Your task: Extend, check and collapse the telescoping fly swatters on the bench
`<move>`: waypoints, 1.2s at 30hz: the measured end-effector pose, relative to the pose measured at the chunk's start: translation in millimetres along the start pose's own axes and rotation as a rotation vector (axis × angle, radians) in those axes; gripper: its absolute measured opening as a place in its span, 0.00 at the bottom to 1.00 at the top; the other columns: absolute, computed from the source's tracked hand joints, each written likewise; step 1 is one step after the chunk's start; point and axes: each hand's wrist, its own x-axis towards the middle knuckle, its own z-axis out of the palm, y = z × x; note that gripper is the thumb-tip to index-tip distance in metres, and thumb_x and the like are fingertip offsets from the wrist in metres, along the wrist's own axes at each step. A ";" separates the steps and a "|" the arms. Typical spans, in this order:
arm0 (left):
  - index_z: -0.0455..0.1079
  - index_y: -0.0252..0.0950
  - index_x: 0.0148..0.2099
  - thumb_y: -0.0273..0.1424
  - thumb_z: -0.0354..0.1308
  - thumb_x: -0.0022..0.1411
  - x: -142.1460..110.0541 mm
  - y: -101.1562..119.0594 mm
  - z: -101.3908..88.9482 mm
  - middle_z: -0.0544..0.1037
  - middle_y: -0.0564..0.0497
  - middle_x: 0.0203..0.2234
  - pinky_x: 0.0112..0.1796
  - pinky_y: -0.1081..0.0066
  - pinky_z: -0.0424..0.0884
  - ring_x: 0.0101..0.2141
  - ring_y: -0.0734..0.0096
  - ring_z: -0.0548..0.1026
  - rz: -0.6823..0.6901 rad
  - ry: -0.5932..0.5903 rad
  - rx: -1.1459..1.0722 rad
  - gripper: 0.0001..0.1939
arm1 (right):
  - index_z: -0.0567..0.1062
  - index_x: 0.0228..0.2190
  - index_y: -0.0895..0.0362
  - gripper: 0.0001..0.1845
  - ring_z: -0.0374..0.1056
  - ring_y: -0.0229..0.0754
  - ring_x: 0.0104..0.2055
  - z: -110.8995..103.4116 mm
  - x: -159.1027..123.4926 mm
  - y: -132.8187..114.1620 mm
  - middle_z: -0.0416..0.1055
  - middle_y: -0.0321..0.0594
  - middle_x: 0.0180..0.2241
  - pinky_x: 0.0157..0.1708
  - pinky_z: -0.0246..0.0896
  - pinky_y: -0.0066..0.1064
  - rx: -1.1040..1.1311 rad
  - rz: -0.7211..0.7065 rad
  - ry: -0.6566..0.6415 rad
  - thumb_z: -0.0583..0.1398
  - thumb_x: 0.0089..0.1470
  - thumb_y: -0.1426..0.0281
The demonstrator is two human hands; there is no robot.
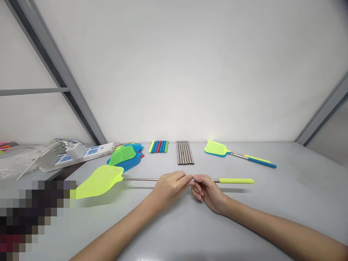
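My left hand point(172, 186) and my right hand point(208, 191) meet on the metal rod of a yellow-green fly swatter point(101, 180), just above the table. Both hands are closed around the rod, their fingertips nearly touching at its middle. The perforated paddle points left, and the yellow-green grip point(236, 181) sticks out past my right hand. Part of the rod is hidden behind my fingers. Beyond my hands lie a row of bare metal tubes point(185, 153) and a row of coloured handle grips point(158, 146).
Two fly swatters, a yellow-green one point(216, 148) over a blue one point(262, 162), lie at the back right. Loose green and blue paddles point(123, 156) overlap at the back left. A power strip point(94, 152) with cables and a clear plastic bag point(17, 163) sit farther left.
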 end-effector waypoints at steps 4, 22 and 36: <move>0.66 0.36 0.32 0.35 0.42 0.64 0.5 -13.5 9.2 0.66 0.56 0.17 0.18 0.77 0.54 0.18 0.79 0.64 0.079 0.039 0.070 0.15 | 0.57 0.11 0.58 0.19 0.49 0.31 0.13 1.8 0.9 -0.2 0.49 0.29 0.10 0.16 0.38 0.26 -0.042 0.017 0.024 0.52 0.49 0.68; 0.59 0.35 0.22 0.38 0.41 0.63 9.8 -49.6 30.2 0.64 0.57 0.12 0.18 0.74 0.49 0.15 0.79 0.62 0.273 0.211 0.228 0.20 | 0.49 0.15 0.55 0.20 0.39 0.29 0.14 5.9 6.1 -2.2 0.39 0.25 0.14 0.15 0.32 0.25 -0.062 0.045 0.144 0.54 0.48 0.65; 0.59 0.35 0.21 0.38 0.41 0.63 6.3 -62.1 21.8 0.63 0.57 0.12 0.19 0.75 0.50 0.15 0.79 0.61 0.289 0.196 0.250 0.21 | 0.49 0.16 0.56 0.19 0.39 0.29 0.14 5.0 6.3 -1.1 0.39 0.26 0.15 0.14 0.32 0.25 -0.054 0.042 0.147 0.53 0.49 0.65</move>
